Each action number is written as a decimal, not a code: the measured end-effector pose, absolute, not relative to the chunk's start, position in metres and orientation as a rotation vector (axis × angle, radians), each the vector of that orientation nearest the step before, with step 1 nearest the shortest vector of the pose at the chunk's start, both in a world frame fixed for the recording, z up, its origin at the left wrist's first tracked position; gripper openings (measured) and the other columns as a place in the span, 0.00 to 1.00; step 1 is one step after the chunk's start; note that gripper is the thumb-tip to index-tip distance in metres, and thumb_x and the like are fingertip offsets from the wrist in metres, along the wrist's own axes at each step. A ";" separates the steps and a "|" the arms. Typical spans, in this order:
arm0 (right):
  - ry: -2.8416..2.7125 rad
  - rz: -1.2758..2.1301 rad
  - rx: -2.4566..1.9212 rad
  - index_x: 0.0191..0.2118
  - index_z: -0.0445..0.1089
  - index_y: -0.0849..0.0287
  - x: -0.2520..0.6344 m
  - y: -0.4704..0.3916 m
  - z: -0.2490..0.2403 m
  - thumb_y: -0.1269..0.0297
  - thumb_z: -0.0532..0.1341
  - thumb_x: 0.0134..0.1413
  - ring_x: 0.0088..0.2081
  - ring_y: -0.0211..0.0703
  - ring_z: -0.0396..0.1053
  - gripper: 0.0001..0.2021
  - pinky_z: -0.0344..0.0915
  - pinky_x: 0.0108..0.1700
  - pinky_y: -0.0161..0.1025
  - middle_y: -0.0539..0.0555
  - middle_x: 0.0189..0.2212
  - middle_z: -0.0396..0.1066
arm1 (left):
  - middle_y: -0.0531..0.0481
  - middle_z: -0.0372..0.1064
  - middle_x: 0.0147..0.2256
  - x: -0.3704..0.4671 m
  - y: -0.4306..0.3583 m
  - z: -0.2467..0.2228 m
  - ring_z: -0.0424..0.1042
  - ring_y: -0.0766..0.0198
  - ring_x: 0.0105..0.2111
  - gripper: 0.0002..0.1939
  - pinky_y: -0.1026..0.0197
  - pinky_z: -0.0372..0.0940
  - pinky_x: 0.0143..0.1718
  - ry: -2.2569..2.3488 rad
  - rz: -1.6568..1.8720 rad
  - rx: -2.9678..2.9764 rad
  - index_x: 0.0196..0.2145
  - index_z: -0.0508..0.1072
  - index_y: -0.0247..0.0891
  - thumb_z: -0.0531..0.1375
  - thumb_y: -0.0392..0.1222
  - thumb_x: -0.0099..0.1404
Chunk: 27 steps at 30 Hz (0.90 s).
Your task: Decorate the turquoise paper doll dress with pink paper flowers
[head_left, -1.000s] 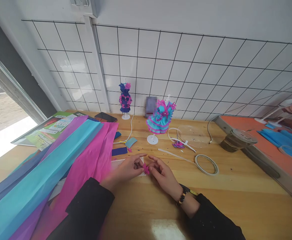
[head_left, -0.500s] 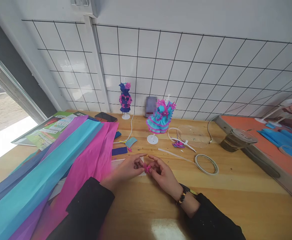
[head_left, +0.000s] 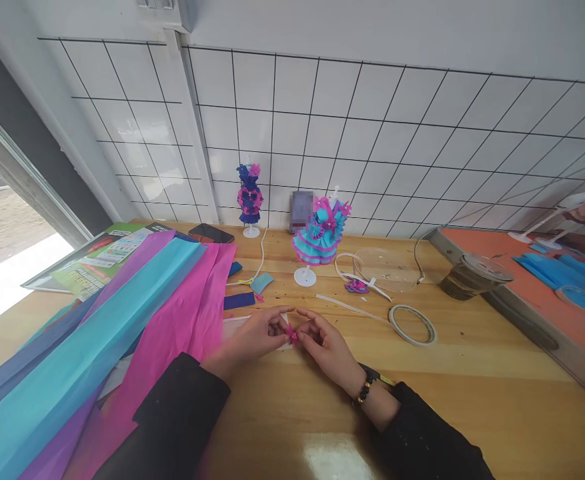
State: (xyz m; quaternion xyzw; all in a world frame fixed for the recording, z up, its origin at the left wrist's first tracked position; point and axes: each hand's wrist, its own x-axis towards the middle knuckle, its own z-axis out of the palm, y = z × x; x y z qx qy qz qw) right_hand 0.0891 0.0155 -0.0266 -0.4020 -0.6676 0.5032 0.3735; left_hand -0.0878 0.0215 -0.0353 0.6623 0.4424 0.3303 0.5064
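Pink paper flower (head_left: pixel 291 335), small and thin, is pinched between the fingertips of the left hand (head_left: pixel 263 333) and the right hand (head_left: pixel 325 347), above the worktop (head_left: pixel 282 413). Tearing or creasing is the chief risk, if both pull unevenly. Pink sheets (head_left: pixel 192 300) lie at nine o'clock of the flower, near the left sleeve (head_left: pixel 187 393); a snag could drag them. Tape roll (head_left: pixel 413 325), at three o'clock, could be knocked by a wide right-arm sweep.
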 end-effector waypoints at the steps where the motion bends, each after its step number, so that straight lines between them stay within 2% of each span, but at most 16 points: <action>1: -1.712 1.288 -1.027 0.50 0.57 0.59 0.089 0.016 -0.027 0.65 0.54 0.52 0.31 0.39 0.67 0.18 0.63 0.36 0.38 0.51 0.27 0.68 | 0.50 0.70 0.32 -0.088 0.021 -0.035 0.68 0.68 0.29 0.28 0.64 0.62 0.31 1.070 0.795 1.591 0.54 0.59 0.37 0.58 0.42 0.55; 6: -1.709 1.295 -1.015 0.50 0.57 0.60 0.090 0.016 -0.030 0.65 0.54 0.52 0.31 0.40 0.67 0.18 0.63 0.36 0.39 0.52 0.28 0.69 | 0.50 0.70 0.32 -0.088 0.021 -0.035 0.68 0.67 0.30 0.28 0.64 0.62 0.31 1.072 0.799 1.585 0.54 0.59 0.38 0.58 0.41 0.55; 13: -1.712 1.275 -1.023 0.50 0.57 0.61 0.089 0.014 -0.028 0.64 0.54 0.52 0.30 0.40 0.67 0.19 0.64 0.35 0.39 0.52 0.27 0.69 | 0.51 0.69 0.35 -0.089 0.020 -0.029 0.65 0.70 0.26 0.28 0.66 0.60 0.28 1.147 0.778 1.643 0.53 0.61 0.40 0.59 0.39 0.53; 17: -1.761 1.220 -1.048 0.49 0.59 0.61 0.089 0.012 -0.024 0.62 0.55 0.51 0.30 0.41 0.68 0.19 0.65 0.37 0.40 0.52 0.26 0.70 | 0.50 0.70 0.33 -0.087 0.018 -0.025 0.65 0.70 0.27 0.24 0.66 0.60 0.29 1.088 0.784 1.684 0.49 0.65 0.38 0.59 0.35 0.52; 22: -1.796 1.230 -1.121 0.50 0.58 0.60 0.093 0.014 -0.030 0.57 0.55 0.49 0.37 0.45 0.71 0.22 0.67 0.39 0.41 0.54 0.30 0.73 | 0.52 0.69 0.29 -0.090 0.012 -0.019 0.64 0.70 0.26 0.15 0.67 0.59 0.27 1.137 0.737 1.716 0.37 0.72 0.36 0.62 0.43 0.50; 27: -1.841 1.134 -1.238 0.46 0.63 0.57 0.096 0.019 -0.037 0.56 0.57 0.45 0.41 0.49 0.71 0.21 0.68 0.42 0.42 0.56 0.36 0.74 | 0.52 0.70 0.32 -0.093 0.008 -0.014 0.67 0.68 0.32 0.15 0.67 0.60 0.33 1.116 0.699 1.788 0.38 0.73 0.40 0.62 0.47 0.53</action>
